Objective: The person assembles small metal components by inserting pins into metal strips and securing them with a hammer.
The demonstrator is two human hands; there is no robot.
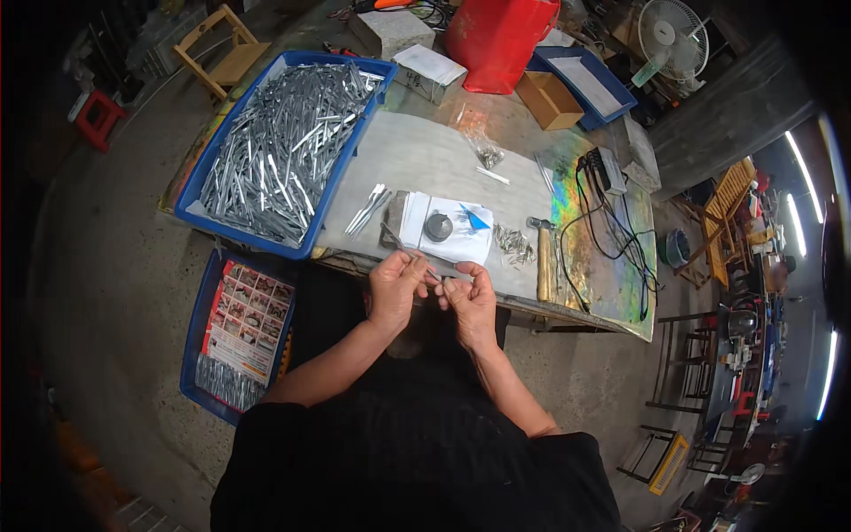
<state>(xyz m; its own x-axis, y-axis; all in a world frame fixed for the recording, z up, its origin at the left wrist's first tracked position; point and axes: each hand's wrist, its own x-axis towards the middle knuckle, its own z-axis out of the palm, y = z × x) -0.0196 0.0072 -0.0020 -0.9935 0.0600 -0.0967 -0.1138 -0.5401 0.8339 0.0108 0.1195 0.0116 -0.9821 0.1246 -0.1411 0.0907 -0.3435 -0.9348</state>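
Observation:
Both hands meet over the near edge of the table. My left hand [395, 288] is closed in a pinch on a thin silver metal strip [411, 250], which slants up and left from the fingers. My right hand [472, 306] is closed by the strip's lower end; the fingertips hide what they hold, if anything. Just beyond lie white paper sheets [461, 250] bearing a round dark grey piece [438, 226] and a small blue triangular piece [476, 220]. A few loose metal strips [366, 210] lie to the left, and a pile of small metal pins [514, 244] to the right.
A blue tray [188, 213] heaped with metal strips stands left, with a lower blue tray [190, 372] beneath. A hammer [544, 266] and black cables [612, 235] lie right. Farther back are a plastic bag of small parts [483, 146], a red bag [501, 44] and a cardboard box [548, 102].

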